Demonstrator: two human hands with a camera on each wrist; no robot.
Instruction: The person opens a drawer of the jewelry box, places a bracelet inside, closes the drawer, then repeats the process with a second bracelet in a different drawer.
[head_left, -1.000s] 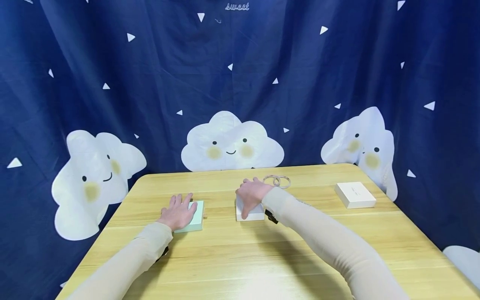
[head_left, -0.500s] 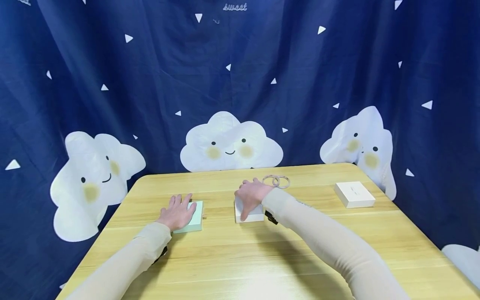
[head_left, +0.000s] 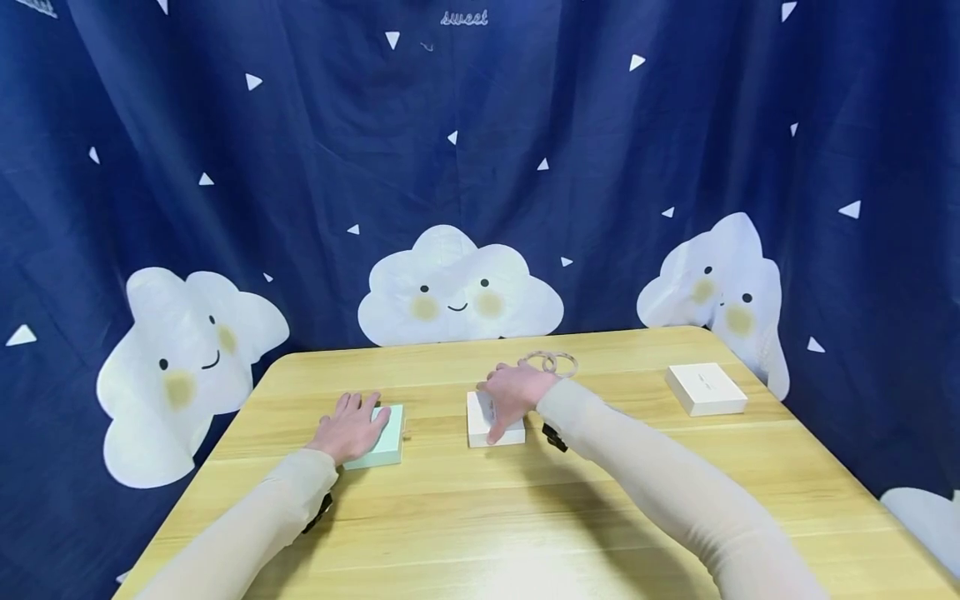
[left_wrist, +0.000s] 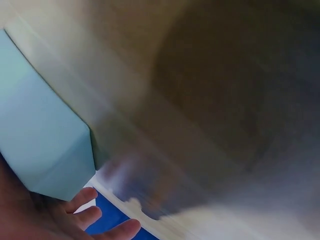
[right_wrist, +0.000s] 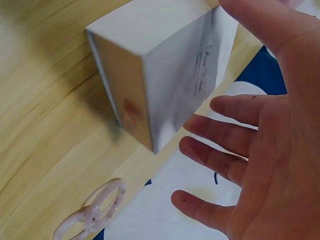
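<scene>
Left hand [head_left: 347,432] lies on the green box [head_left: 388,440], fingers straight, slightly apart. Right hand [head_left: 517,392] is over the white box [head_left: 480,425], fingers spread; thumb contact cannot be told. Both boxes sit on the table [head_left: 442,517], well apart. Two overlapping rings [right_wrist: 91,216] lie near the right hand.

"sweet" on curtain [head_left: 465,100], illegible print on middle box [right_wrist: 172,80], on right box [head_left: 707,388]

Wooden table [head_left: 450,508], mint box [head_left: 387,437], two white boxes [head_left: 705,387], two rings [right_wrist: 90,219]
</scene>
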